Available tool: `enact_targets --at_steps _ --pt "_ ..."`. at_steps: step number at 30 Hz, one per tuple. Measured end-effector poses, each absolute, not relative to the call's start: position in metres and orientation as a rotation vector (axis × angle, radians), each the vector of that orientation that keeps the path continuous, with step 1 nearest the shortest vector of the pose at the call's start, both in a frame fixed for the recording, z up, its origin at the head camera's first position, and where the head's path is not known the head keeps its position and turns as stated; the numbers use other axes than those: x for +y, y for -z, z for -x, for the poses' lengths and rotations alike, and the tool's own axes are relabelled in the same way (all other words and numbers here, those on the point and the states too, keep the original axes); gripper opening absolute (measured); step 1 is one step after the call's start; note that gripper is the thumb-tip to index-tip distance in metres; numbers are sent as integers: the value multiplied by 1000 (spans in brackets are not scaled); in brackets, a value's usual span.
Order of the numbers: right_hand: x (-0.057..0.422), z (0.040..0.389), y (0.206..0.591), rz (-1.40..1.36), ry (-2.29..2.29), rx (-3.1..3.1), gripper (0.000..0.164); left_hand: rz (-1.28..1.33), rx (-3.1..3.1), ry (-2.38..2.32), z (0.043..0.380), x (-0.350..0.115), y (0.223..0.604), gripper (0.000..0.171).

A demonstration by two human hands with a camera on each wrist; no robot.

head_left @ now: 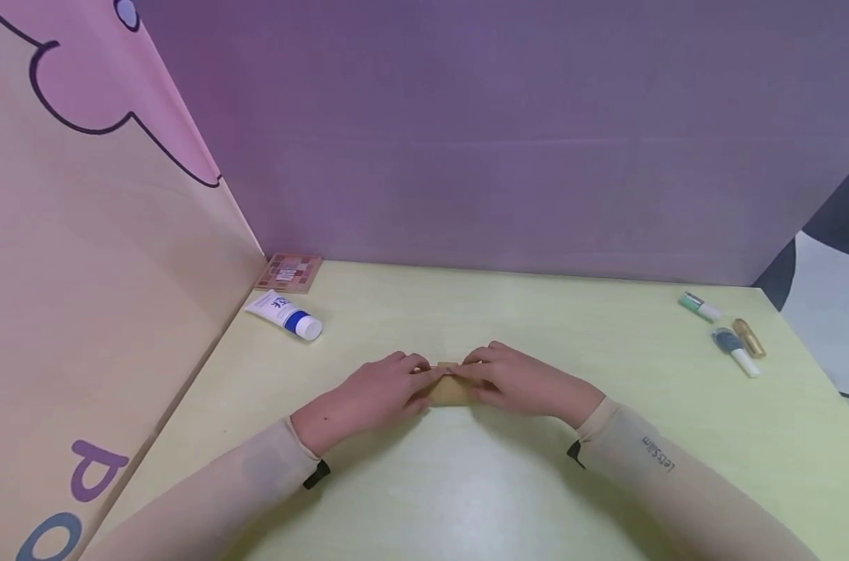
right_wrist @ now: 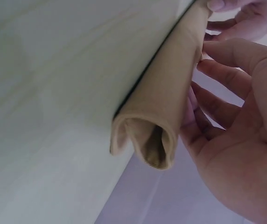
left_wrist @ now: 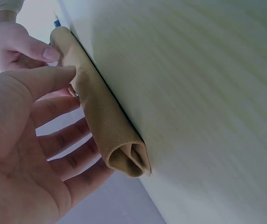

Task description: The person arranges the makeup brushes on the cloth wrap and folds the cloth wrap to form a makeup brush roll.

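A small folded tan fabric pouch (head_left: 451, 392) lies on the table in front of me, between both hands. Its side openings show rolled, gusset-like folds in the left wrist view, where the pouch (left_wrist: 103, 114) looks tube-shaped. My left hand (head_left: 389, 389) pinches its left part, thumb on the near face and fingers along the far side. From the right, my right hand (head_left: 525, 382) holds it the same way, the two index fingertips nearly meeting at a small tab at the top middle. A small shiny spot, perhaps a snap, shows by the left index fingertip.
On the table's left lie a white-and-blue squeeze tube (head_left: 284, 314) and a pink checkered flat case (head_left: 291, 273). At the right are a green-and-white small tube (head_left: 700, 306), a dark bottle with a white cap (head_left: 736, 352) and a gold tube (head_left: 749, 337). Panels border the back and left.
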State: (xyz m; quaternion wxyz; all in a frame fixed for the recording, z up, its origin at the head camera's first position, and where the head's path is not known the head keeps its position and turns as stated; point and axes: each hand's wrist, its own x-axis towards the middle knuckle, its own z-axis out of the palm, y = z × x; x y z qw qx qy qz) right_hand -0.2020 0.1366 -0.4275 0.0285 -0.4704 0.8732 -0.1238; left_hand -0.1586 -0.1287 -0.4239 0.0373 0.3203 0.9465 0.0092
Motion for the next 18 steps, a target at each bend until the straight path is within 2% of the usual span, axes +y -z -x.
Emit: enact_targets --at_steps 18 --pt "134 195 419 1454 314 2710 44 -990 2880 -81 157 -131 420 59"
